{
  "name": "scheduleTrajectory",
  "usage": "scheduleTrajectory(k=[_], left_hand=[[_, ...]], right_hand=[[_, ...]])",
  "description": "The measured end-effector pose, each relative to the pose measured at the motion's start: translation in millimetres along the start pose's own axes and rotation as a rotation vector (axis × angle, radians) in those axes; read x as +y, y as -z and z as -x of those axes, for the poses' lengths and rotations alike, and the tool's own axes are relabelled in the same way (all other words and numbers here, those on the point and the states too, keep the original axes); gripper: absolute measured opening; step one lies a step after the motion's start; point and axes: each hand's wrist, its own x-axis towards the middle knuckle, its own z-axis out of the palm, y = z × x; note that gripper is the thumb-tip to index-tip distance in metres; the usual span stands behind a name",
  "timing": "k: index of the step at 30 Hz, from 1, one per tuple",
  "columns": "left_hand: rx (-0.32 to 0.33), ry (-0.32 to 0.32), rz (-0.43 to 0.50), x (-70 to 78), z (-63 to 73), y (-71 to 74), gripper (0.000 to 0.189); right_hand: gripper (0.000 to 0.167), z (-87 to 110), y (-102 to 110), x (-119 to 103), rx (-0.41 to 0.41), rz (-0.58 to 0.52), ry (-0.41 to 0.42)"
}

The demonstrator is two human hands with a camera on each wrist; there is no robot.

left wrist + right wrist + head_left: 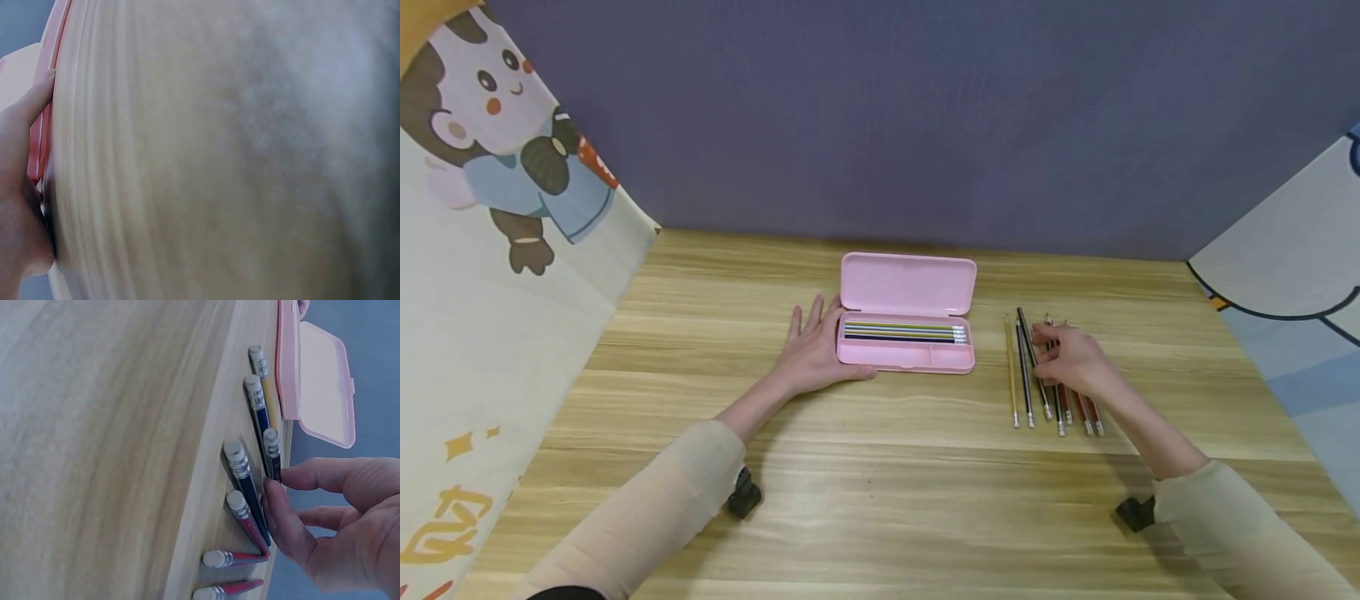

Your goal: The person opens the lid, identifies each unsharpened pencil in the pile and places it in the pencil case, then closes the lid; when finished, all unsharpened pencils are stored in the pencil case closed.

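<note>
An open pink pencil case point(891, 357) lies with its lid point(908, 283) tipped back. Several pencils point(898, 332) lie side by side in its long rear compartment. My left hand point(811, 354) rests at the case's left end, fingers spread and fairly straight, thumb along the front edge; the left wrist view shows the thumb point(34, 103) against the pink side. Right of the case, my right hand point(1075, 360) pinches a dark pencil point(272, 450) between thumb and fingertips. Its eraser end points toward me. Other pencils lie around and partly under this hand.
A yellow pencil point(1011, 375) and a dark blue pencil point(1024, 375) lie between the case and my right hand. Red pencils point(247, 525) spread on its other side. The wooden table point(887, 483) meets a dark blue partition point(925, 125) behind; printed panels stand at both sides.
</note>
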Motion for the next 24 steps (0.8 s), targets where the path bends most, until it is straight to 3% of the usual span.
scheduleTrajectory(k=[9, 24], left_hand=[[0.002, -0.001, 0.0, -0.3, -0.5, -0.5, 0.115], [0.0, 0.001, -0.009, -1.2, -0.4, -1.0, 0.115]], right_hand=[[0.087, 1.7, 2.5, 0.5, -0.018, -0.059, -0.002], [0.093, 3.3, 8.1, -1.7, 0.015, -0.188, 0.128]])
